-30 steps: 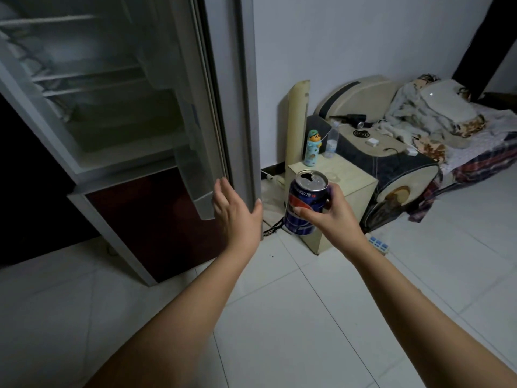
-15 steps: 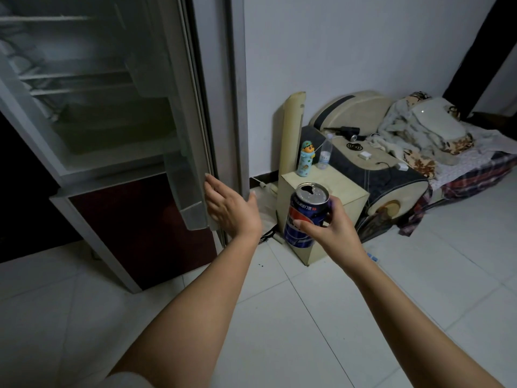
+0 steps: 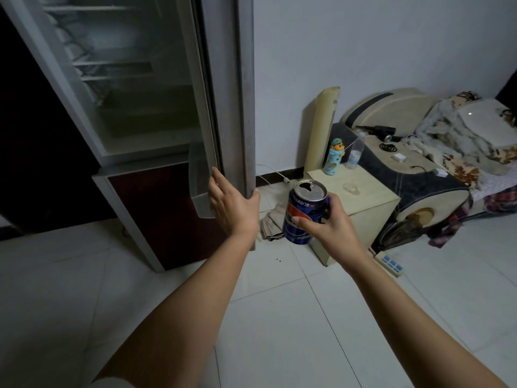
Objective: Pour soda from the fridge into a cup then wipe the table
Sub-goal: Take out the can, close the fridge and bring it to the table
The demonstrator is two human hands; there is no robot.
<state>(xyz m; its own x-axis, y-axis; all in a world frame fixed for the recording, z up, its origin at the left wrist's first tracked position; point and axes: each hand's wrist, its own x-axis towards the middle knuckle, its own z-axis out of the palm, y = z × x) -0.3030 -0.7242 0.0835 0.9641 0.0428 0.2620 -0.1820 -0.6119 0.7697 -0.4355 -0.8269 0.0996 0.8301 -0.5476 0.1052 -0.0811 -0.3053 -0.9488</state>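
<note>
My right hand (image 3: pixel 334 219) grips a blue soda can (image 3: pixel 303 212) with its top opened, held upright at chest height. My left hand (image 3: pixel 233 204) lies flat with straight fingers against the edge of the grey fridge door (image 3: pixel 237 88), thumb round its outer side. The fridge (image 3: pixel 126 88) stands ajar at the left, white shelves showing inside. A small clear cup (image 3: pixel 352 188) sits on a low beige table (image 3: pixel 372 200) behind the can.
On the table's back edge stand a cartoon bottle (image 3: pixel 334 156) and a clear water bottle (image 3: pixel 354 154). A cloth (image 3: pixel 272 224) lies on the floor by the table. A power strip (image 3: pixel 390 265) lies on the tiles; a cluttered padded seat (image 3: pixel 419 163) fills the right.
The left hand has moved onto the door's edge and the door has swung nearer to the fridge. The view has shifted left and closer; the can stays in my right hand.
</note>
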